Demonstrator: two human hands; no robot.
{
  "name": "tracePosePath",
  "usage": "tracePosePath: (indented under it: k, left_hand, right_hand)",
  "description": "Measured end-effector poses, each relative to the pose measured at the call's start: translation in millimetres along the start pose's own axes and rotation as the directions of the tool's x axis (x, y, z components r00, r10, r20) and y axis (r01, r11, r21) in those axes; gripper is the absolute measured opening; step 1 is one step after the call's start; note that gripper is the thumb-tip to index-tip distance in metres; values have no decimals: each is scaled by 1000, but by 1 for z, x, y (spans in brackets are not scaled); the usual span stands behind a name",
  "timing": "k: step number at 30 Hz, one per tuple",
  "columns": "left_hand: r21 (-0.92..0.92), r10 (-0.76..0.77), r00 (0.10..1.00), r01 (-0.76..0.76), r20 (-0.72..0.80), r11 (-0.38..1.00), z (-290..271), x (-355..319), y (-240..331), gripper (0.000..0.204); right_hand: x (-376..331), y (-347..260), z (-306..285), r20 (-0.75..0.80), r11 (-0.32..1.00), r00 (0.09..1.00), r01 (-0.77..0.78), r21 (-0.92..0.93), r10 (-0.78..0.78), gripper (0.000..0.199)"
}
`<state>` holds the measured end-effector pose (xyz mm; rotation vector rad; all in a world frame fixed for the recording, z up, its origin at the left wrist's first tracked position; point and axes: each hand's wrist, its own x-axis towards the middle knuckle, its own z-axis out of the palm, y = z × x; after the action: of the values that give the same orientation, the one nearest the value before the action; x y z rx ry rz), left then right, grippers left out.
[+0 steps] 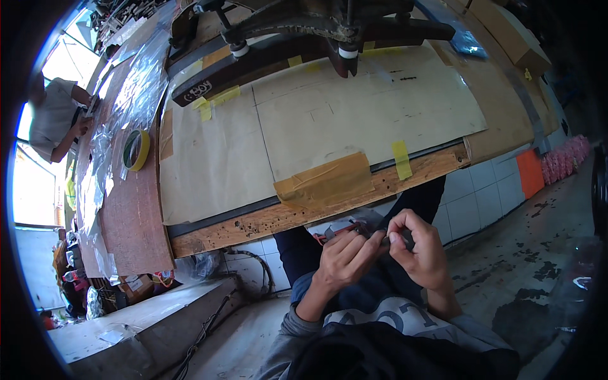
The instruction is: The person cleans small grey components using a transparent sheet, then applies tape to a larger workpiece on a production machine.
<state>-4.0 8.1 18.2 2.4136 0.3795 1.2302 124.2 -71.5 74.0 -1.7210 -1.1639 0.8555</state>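
Nearest the camera is the person's dark garment (354, 354), with the hands gathered just beyond it over the lap, perhaps to keep small work close. The left hand (345, 258) is curled, back upward, apparently gripping a red-edged object in clear plastic (347, 225) that juts out past its knuckles. The right hand (418, 248) is raised from a bent wrist, thumb and forefinger narrowed to a pinch against the left fingertips; whatever lies between is hidden.

Just beyond the hands runs a worn wooden table edge (316, 206). A brown tape patch (329, 180) and a yellow tape strip (401, 160) lap over the edge of a tan sheet (354, 114), presumably to stop it shifting. Farther ahead, a dark beam (285, 54) crosses the sheet's far side beneath a metal frame (304, 25). Well left of the hands, a yellow tape roll (145, 151) lies within likely reach.
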Motion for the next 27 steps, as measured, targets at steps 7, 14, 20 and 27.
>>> tracePosePath:
  k: [7,14,20,27]
  left_hand:
    - [-201,-251,968,246,2,948,1,-2,10,25]
    - [-300,-354,935,340,8,891,1,-6,13,24]
    - [-381,-407,913,367,-27,849,0,-5,12,15]
    - [-670,-622,759,362,-192,649,-19,-8,8,28]
  right_hand:
    - [0,-1,-3,15,987,999,-48,152,46,8]
    - [-4,5,-4,6,976,998,-63,211,63,8]
    - [-4,18,-6,-61,973,998,-12,230,26,8]
    - [0,35,-32,-353,998,935,47,50,-26,4]
